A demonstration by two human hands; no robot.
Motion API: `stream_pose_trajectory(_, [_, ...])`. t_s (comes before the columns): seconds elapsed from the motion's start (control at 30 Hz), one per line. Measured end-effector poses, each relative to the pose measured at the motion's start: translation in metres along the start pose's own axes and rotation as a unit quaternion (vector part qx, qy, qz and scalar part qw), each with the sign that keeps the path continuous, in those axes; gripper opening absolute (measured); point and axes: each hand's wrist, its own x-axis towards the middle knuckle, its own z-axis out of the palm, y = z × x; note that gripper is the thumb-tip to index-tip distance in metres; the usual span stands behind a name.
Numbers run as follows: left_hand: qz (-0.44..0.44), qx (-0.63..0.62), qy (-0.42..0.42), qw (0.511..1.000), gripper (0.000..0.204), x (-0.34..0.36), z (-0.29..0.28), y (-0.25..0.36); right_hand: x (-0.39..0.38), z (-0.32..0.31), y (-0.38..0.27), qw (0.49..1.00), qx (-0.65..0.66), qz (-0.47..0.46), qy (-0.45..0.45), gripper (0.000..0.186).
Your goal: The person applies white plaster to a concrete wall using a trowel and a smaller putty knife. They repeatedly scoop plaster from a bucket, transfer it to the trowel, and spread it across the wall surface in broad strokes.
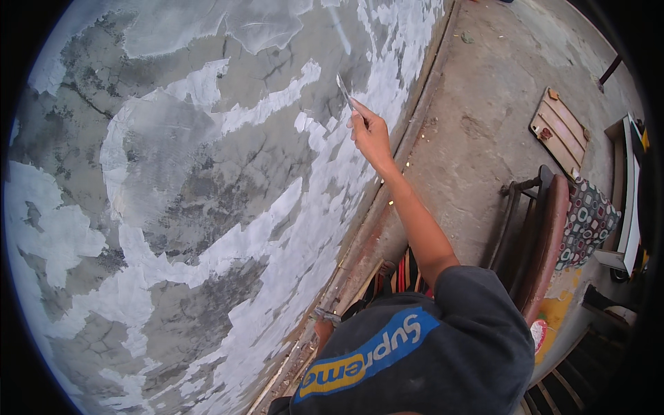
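My right hand (372, 135) reaches up along the wall (256, 162), its fingers closed round a putty knife (344, 91). The thin blade points up and left over grey plaster, with a pale smear on its tip. From this angle I cannot tell whether the blade touches the wall. Uneven white filler (273, 221) covers the wall in patches and bands, with bare, cracked grey plaster between. I cannot make out my left hand; a bit of skin with a grey band (328, 316) shows beside my dark shirt (443, 346), too small to name surely.
A dirty ledge (408, 131) runs along the wall's foot beside the concrete floor (477, 104). To the right stand a brown-edged chair (551, 235), a patterned cloth (588, 218) and a wooden panel (561, 131) lying flat. A white-edged frame (631, 194) is farther right.
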Motion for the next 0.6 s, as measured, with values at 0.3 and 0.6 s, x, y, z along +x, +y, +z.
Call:
stream_pose_trajectory(0.3, [0.034, 0.034, -0.022, 0.999, 0.052, 0.008, -0.008, 0.011, -0.031, 0.073, 0.030, 0.975, -0.100, -0.186, 0.062, 0.042])
stream_pose_trajectory(0.6, [0.103, 0.068, -0.031, 0.992, 0.047, 0.024, 0.013, 0.004, 0.009, -0.025, -0.027, 0.986, -0.132, -0.092, -0.032, 0.037])
